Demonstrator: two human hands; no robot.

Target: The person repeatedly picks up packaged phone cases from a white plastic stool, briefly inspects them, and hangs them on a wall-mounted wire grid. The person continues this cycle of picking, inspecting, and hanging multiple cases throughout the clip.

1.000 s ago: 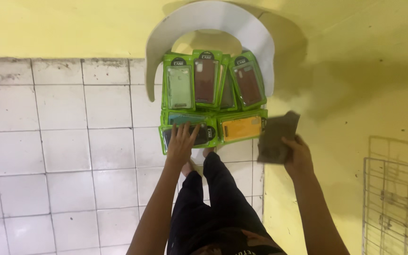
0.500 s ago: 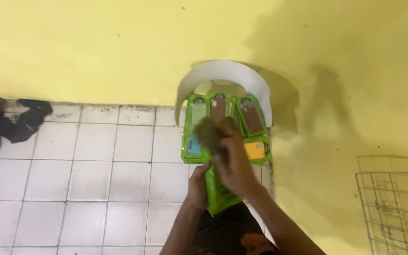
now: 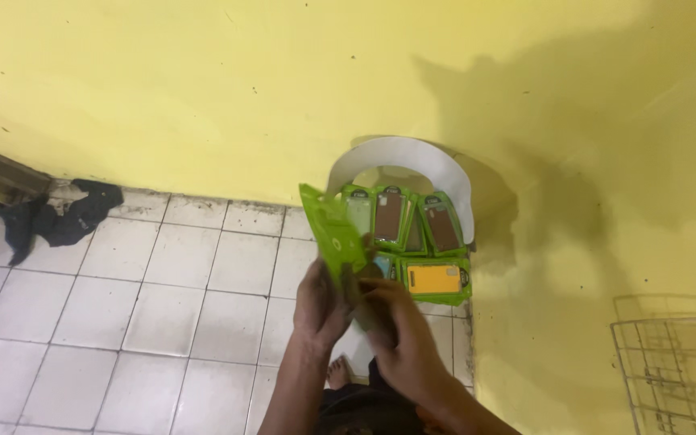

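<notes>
Both hands grip one green pack [image 3: 333, 232]: left hand [image 3: 321, 304] pinching it, right hand [image 3: 396, 330] closed beneath (partly hidden); tugging could topple packs [image 3: 412, 242] off the chair [image 3: 445, 165].

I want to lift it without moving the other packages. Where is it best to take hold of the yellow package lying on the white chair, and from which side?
Probably its right short end: the yellow package lies flat at the front of the white chair, with nothing beside it there. Its left end sits behind both hands and the raised green package; upright packages crowd its back.
</notes>
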